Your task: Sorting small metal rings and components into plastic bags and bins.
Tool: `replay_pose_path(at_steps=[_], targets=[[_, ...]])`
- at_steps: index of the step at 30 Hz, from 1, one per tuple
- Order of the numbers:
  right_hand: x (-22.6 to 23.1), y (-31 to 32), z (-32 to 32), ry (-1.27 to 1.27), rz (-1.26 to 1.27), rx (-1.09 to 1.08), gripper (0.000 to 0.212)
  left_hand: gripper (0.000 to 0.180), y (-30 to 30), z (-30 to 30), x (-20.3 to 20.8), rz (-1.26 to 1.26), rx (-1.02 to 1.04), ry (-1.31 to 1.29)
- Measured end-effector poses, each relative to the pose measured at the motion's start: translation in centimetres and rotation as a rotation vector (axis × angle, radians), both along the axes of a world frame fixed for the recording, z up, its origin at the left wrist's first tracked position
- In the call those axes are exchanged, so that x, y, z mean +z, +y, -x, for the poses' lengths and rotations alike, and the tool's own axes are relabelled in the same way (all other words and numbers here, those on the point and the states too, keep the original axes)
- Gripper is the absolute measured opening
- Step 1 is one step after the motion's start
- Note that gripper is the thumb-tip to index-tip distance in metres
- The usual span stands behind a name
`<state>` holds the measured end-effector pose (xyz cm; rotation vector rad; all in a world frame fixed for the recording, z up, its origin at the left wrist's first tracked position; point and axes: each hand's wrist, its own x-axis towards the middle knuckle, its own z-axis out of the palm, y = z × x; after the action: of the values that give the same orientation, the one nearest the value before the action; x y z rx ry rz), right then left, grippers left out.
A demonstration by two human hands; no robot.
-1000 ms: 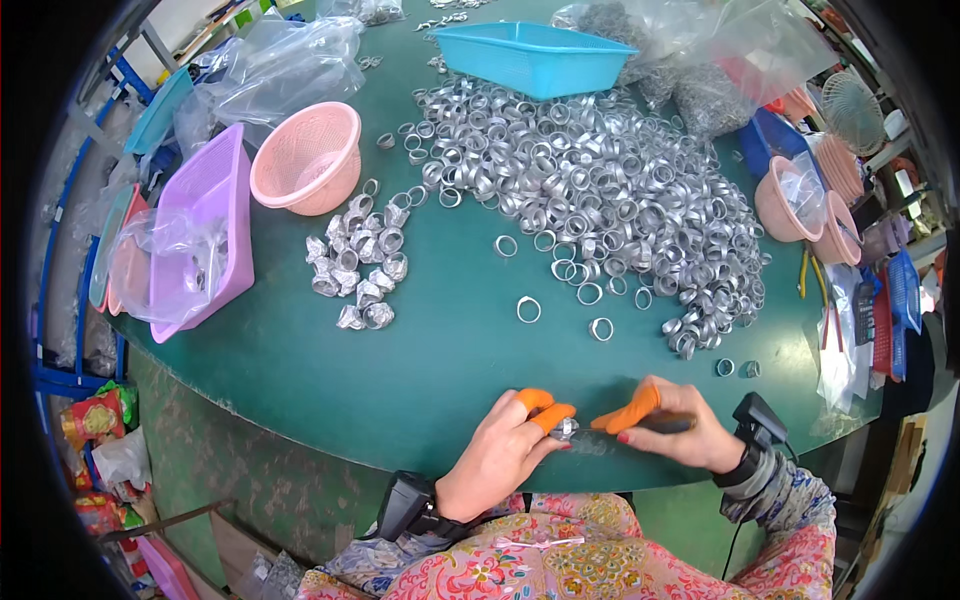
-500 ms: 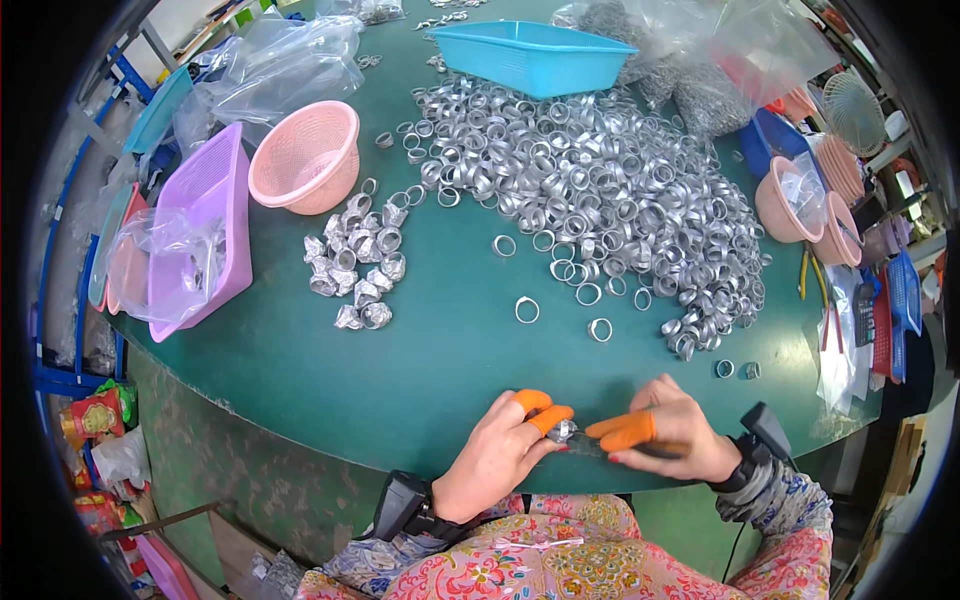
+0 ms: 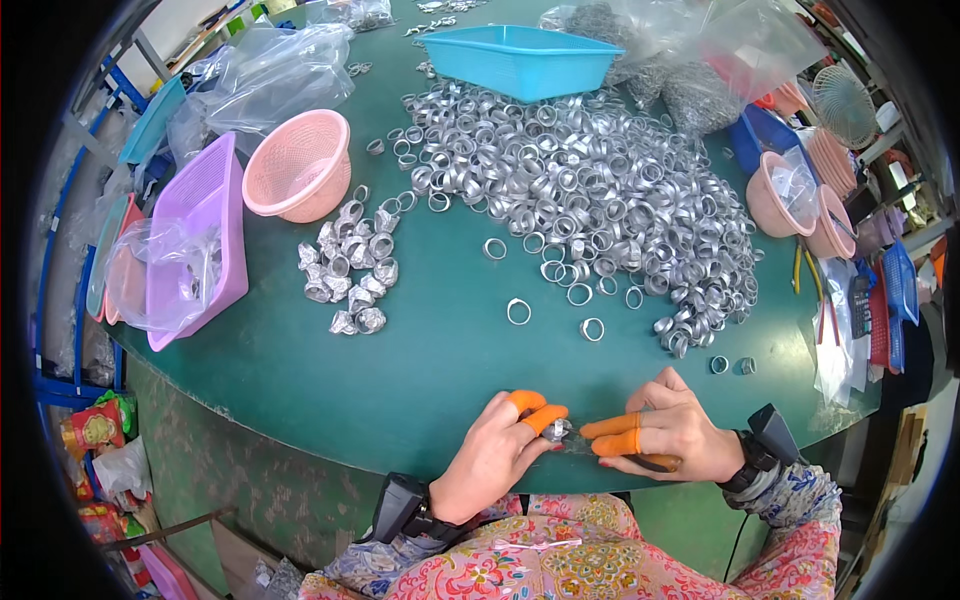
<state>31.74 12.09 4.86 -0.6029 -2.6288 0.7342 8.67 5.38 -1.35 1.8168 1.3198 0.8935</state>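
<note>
Near the table's front edge, my left hand (image 3: 490, 452) pinches a silver-coloured metal ring (image 3: 557, 430) between its thumb and fingers, which wear orange finger cots. Just to the right, my right hand (image 3: 690, 438), also with orange finger cots, is closed around a slim hand tool with a brownish handle (image 3: 657, 463). The tool's tip points toward the ring; its exact kind is mostly hidden by the fingers. Ahead lie a few single rings (image 3: 519, 312) and a large heap of silver rings (image 3: 590, 190). A smaller group of crumpled-looking silver pieces (image 3: 352, 255) sits to the left.
A pink basket (image 3: 300, 170) and a purple basket (image 3: 235, 235) stand at the left of the green table (image 3: 400, 380). A blue tray (image 3: 520, 65) is behind the heap. Plastic bags (image 3: 700, 100), small pink baskets (image 3: 775, 205) and yellow-handled pliers (image 3: 797, 270) lie at the right.
My right hand has shifted slightly and its fingers have turned over the tool. The left hand still holds the ring in nearly the same place. The whole view has moved a little.
</note>
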Motion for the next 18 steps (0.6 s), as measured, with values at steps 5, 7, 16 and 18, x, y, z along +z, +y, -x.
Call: replay_pose_path(at_steps=[5, 7, 16, 18], targets=[[-0.9, -0.4, -0.4, 0.046, 0.456, -0.194, 0.022, 0.036, -0.4, -0.3, -0.2, -0.011, 0.008, 0.005], [-1.8, -0.8, -0.7, 0.114, 0.463, -0.231, 0.024, 0.036, -0.4, -0.2, -0.3, -0.020, 0.003, 0.000], [-1.3, 0.1, -0.3, 0.076, 0.547, -0.252, 0.018, 0.036, 0.2, -0.1, -0.3, -0.029, -0.005, -0.005], [-0.8, 0.7, 0.0, 0.117, 0.712, -0.312, 0.017, 0.036, 0.5, 0.0, -0.2, -0.018, -0.004, 0.005]])
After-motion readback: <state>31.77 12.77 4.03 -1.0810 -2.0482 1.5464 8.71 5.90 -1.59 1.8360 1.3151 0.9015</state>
